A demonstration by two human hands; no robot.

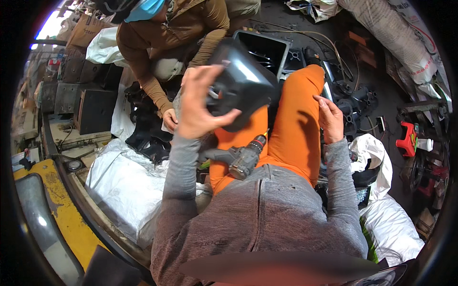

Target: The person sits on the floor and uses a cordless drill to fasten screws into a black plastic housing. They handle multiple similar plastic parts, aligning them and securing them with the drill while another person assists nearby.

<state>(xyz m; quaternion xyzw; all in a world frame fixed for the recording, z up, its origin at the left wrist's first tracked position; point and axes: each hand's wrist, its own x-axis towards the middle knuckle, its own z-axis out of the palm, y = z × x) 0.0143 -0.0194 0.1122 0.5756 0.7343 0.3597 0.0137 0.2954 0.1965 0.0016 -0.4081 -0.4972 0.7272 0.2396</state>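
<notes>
My left hand [199,107] grips a glossy black moulded plastic part [250,78] by its near left side, thumb and fingers spread round it. The part is tilted above my left thigh, and its edges are smeared by motion. Over my right thigh, my right hand [330,118] has its fingertips drawn together in a pinch; whatever may be between them is too small to make out. A grey cordless drill [243,159] lies across my lap, its chuck pointing away from me.
Opposite me at the left sits a co-worker in a brown jacket [162,38], hands low. A black bin [284,59] stands beyond my knees. Black parts [358,102] lie at right, white sacks [126,178] at left. A red tool [406,139] is far right.
</notes>
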